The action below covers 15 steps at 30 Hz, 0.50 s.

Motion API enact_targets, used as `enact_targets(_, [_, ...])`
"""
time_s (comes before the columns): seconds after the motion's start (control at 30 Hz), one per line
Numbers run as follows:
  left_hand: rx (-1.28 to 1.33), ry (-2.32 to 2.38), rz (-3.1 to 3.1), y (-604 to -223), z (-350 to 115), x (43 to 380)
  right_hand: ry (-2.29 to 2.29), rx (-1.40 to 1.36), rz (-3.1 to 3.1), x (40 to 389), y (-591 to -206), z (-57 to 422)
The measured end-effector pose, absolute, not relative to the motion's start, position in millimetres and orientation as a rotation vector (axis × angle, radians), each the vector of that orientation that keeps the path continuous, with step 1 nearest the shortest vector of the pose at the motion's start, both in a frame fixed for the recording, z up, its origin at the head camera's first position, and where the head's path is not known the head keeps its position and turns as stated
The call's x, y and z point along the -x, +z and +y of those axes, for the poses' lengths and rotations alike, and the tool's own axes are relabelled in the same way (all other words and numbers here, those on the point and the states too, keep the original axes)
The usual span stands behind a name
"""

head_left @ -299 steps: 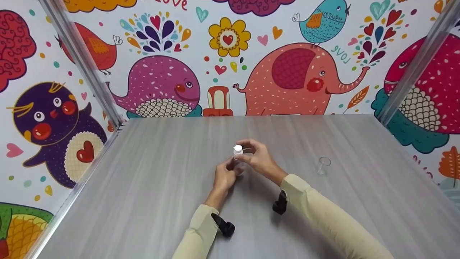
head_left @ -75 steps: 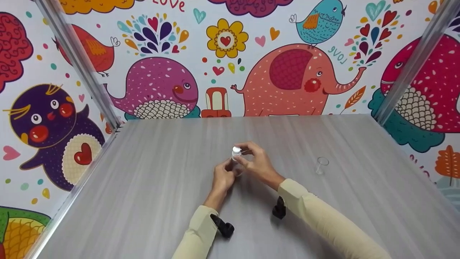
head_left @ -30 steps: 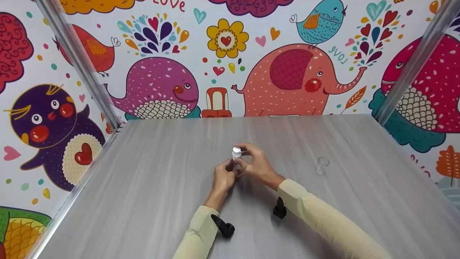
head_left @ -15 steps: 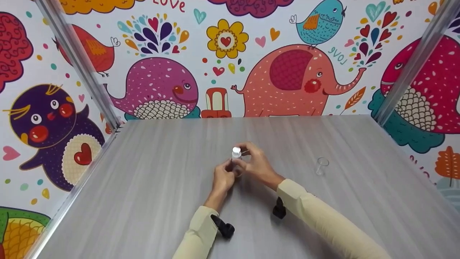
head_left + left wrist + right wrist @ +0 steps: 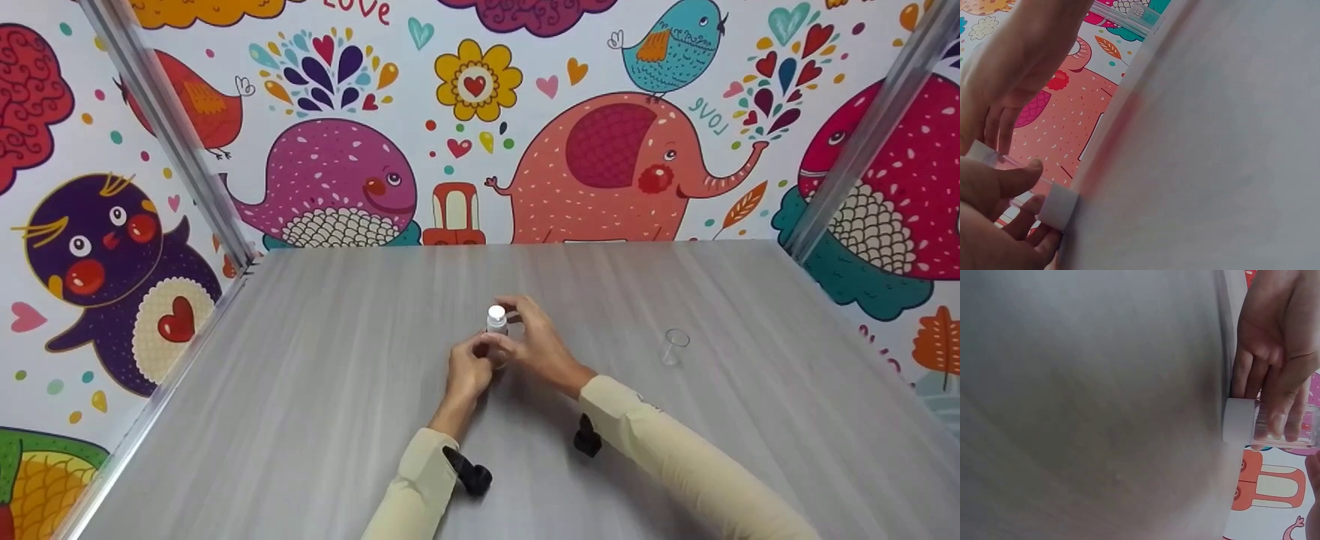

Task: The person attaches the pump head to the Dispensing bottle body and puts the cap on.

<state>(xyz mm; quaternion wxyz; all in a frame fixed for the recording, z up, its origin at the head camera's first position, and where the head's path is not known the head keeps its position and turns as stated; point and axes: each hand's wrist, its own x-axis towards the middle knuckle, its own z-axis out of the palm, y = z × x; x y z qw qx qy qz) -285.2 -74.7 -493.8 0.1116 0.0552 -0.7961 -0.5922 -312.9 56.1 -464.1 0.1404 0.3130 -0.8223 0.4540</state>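
A small clear bottle with a white cap (image 5: 496,313) stands upright between the hands in the head view. My left hand (image 5: 469,369) grips its lower part. In the left wrist view its fingers lie round the clear body, just above a white end piece (image 5: 1058,208) at the tabletop. The right wrist view shows the same white end piece (image 5: 1238,421) beside the left hand's fingers. My right hand (image 5: 546,349) holds the upper part, its thumb on the near side and a bent finger by the cap. Fingers hide much of the bottle.
A clear cup-like piece (image 5: 673,349) stands on the grey wood-grain table (image 5: 337,390), to the right of the hands. Metal posts (image 5: 176,142) and cartoon-printed walls (image 5: 465,172) border the table. Black wrist cameras (image 5: 472,474) hang below the sleeves.
My right thumb has slid down the bottle from the neck, so more of the white upper part shows. Both hands keep their places. The clear piece on the table has not moved.
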Motion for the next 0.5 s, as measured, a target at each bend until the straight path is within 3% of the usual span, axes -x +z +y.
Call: enact_targets(0.5, [-0.154,-1.809,-2.348,-494.0,-74.3,284.8,1.459,-0.881,-2.411,312.0,-458.4,56.9])
